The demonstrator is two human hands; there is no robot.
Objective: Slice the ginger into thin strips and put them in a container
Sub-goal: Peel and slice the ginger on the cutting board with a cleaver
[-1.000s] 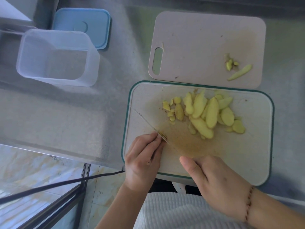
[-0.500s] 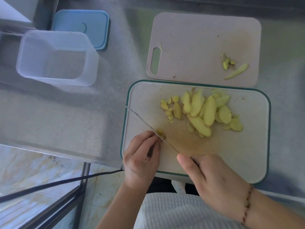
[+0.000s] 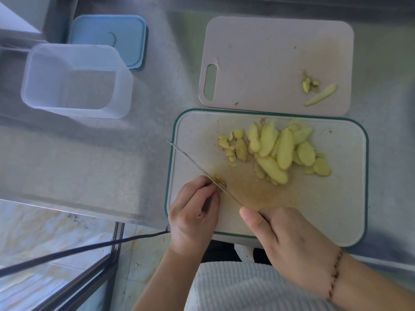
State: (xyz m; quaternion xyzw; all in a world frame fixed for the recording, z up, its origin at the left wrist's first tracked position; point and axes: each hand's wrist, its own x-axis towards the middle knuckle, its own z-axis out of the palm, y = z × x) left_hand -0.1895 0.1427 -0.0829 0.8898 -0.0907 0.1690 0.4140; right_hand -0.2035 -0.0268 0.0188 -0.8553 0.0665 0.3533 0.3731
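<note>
A pile of yellow ginger slices (image 3: 278, 149) lies on the green-rimmed cutting board (image 3: 336, 209). My right hand (image 3: 289, 241) grips the handle of a knife (image 3: 197, 167), whose blade runs diagonally up-left past the board's left edge. My left hand (image 3: 193, 212), fingers curled, holds a small ginger piece (image 3: 219, 178) against the blade near the board's lower left. The clear plastic container (image 3: 76, 79) stands empty at the far left of the steel counter.
A second, pinkish cutting board (image 3: 269, 52) with a few ginger scraps (image 3: 318, 90) lies behind the first. A blue lid (image 3: 110, 39) sits behind the container. The counter edge runs at lower left, with a black cable (image 3: 89, 248) below it.
The knife blade has shifted slightly left, its tip now past the board's left edge. Both hands stay in nearly the same place on the small ginger piece.
</note>
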